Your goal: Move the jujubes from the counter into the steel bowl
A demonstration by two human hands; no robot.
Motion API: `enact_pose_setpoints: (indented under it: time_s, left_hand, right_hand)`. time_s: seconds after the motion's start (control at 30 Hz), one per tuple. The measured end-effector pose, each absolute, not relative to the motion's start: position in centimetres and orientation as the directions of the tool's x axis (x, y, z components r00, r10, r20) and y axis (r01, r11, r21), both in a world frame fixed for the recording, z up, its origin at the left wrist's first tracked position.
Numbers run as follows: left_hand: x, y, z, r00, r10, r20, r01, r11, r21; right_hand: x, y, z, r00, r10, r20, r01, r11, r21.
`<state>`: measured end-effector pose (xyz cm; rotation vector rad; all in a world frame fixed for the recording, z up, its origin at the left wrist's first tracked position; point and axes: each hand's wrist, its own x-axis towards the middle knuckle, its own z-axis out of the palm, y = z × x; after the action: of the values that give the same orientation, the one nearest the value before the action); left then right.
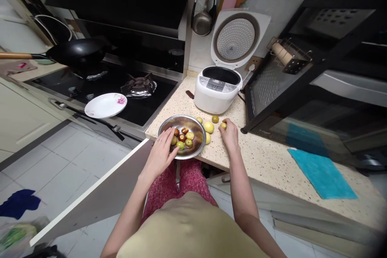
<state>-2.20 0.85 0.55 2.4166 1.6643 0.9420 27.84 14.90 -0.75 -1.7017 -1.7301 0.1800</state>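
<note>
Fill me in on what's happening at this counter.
A person stands at the speckled counter with both hands among small fruits. The left hand rests on the rim of a metal bowl holding green and reddish-brown fruits. The right hand has its fingers closed around one small yellow-green fruit on the counter. A few more loose fruits lie beside the bowl, in front of an open rice cooker.
</note>
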Motion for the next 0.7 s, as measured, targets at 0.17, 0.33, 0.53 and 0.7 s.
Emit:
enact_pose_setpoints:
  time_s: [0.17,0.33,0.53,0.7]
  left_hand:
    - [-2.2,0.8,0.7,0.229,0.870,0.437,0.830,-0.409,0.379]
    - [-2.2,0.7,0.8,0.228,0.867,0.443,0.830,-0.411,0.377]
    - [-2.2,0.8,0.7,0.230,0.866,0.443,0.835,-0.410,0.367]
    - [-2.2,0.7,0.8,0.238,0.863,0.445,0.838,-0.414,0.355]
  right_hand:
    - [26.0,13.0,2.3,0.017,0.881,0.473,0.703,0.326,-0.632]
    - [20.5,12.1,4.3,-0.340,0.821,0.458,0.550,0.569,-0.612]
    - [14.9,13.3,3.5,-0.507,0.817,0.273,0.617,0.566,-0.547]
    - [14.1,13.6,3.2,-0.535,0.807,0.249,0.655,0.583,-0.481]
